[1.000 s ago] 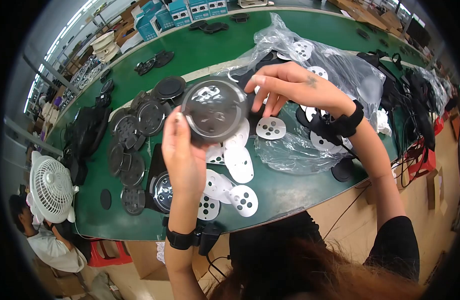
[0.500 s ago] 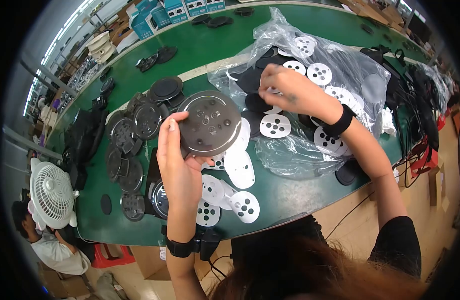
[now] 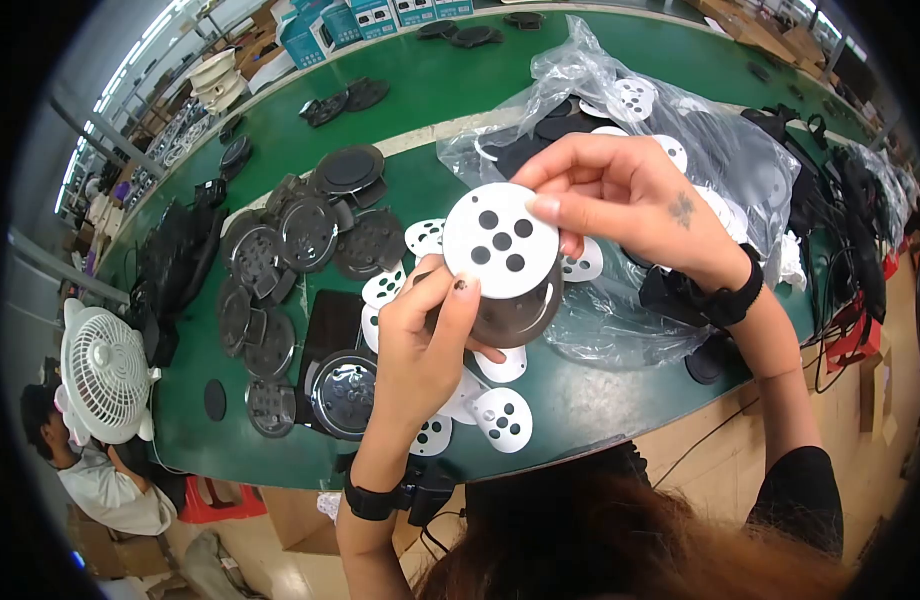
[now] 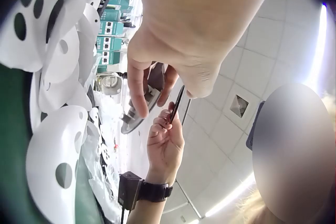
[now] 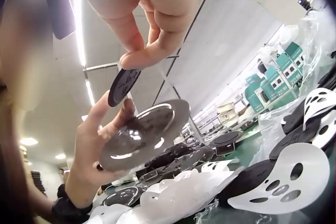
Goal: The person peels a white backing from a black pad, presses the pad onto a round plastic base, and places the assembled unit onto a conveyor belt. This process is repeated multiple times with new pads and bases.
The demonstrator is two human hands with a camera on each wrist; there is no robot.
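My right hand [image 3: 645, 205] pinches a thin round pad [image 3: 464, 232] at its upper right edge. Its white face, with several dark round holes, shows in the head view; the right wrist view shows its black side. Below and partly behind the pad is a smoky, see-through plastic disc [image 3: 532, 316], which my left hand [image 3: 420, 345] grips by the rim. In the head view the left thumb meets the pad's lower left edge. From the right wrist, the pad [image 5: 124, 87] appears tilted beside the disc [image 5: 139, 136], close above the left fingers.
White perforated sheets [image 3: 507, 432] lie near the front edge. Grey plastic discs [image 3: 310, 235] are heaped on the left of the green table [image 3: 570, 420]. A clear plastic bag [image 3: 620, 335] with black and white pads spreads at right. A white fan [image 3: 105, 370] stands far left.
My right hand, over the bag half a second ago, has come left and toward me with the pad. My left hand has shifted right with the disc, now largely covered by the pad.
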